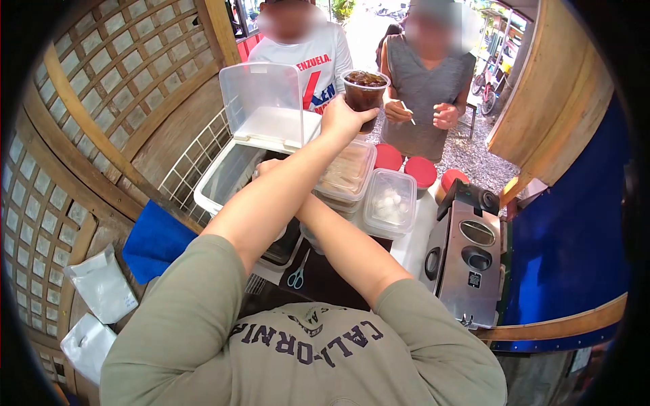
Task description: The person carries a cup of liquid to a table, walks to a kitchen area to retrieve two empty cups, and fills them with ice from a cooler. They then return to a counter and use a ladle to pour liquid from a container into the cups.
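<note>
My forearms cross, the left one above the right. My left hand [344,119] is closed around a clear plastic cup [363,96] of dark iced drink, held upright in front of two people. My right hand [269,166] is at the rim of a white bin [210,196] with its clear lid [263,101] raised; my left forearm hides most of it, so its fingers and anything in them do not show. Just right of the crossed arms are a stack of clear food tubs [345,169] and a lidded tub with white round items [389,203].
Red-lidded jars [420,173] stand behind the tubs. A steel appliance [470,254] is on the right. Scissors [296,272] lie on the dark surface near me. A wire rack [196,159] flanks the bin. One person opposite holds a thin white item [407,111].
</note>
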Demonstrator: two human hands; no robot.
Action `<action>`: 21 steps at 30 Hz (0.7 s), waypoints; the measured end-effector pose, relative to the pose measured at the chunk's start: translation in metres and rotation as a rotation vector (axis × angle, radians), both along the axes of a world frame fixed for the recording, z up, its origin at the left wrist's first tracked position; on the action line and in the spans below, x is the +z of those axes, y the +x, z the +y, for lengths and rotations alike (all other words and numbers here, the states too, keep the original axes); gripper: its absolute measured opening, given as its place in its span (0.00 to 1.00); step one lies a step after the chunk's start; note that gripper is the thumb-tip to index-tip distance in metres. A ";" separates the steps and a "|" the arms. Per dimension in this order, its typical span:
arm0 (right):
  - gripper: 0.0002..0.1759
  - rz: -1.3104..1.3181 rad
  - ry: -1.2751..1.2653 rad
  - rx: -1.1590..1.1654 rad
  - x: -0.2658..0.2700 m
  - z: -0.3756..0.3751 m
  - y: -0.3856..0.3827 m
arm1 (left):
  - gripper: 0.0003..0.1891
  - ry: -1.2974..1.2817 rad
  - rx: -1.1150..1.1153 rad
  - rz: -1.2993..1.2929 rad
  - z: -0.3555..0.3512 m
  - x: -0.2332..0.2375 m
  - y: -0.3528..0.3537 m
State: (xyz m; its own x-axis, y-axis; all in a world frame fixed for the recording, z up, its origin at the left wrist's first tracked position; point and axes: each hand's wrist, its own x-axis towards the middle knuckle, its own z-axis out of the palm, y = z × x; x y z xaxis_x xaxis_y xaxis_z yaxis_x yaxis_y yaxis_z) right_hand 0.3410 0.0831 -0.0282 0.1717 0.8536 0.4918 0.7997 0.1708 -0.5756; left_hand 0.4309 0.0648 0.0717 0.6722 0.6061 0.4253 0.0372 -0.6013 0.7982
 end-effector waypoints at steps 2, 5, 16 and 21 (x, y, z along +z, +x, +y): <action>0.15 -0.009 -0.070 0.006 0.014 -0.009 -0.002 | 0.30 -0.033 -0.036 -0.024 -0.002 -0.004 0.006; 0.15 -0.042 -0.158 -0.034 0.034 -0.021 -0.007 | 0.30 -0.025 -0.011 -0.028 -0.006 -0.011 0.013; 0.14 0.041 -0.135 -0.099 0.030 -0.016 -0.007 | 0.30 -0.004 -0.047 -0.100 -0.011 -0.023 0.027; 0.14 0.072 -0.085 -0.104 0.028 -0.014 -0.009 | 0.31 -0.019 -0.062 -0.091 -0.017 -0.018 0.021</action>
State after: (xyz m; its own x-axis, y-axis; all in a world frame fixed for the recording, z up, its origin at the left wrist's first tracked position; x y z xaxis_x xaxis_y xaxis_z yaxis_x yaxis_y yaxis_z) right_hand 0.3325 0.0690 -0.0003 0.2938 0.8673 0.4019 0.7664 0.0375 -0.6413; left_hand 0.4517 0.0475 0.0536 0.6679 0.5728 0.4752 -0.0730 -0.5850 0.8077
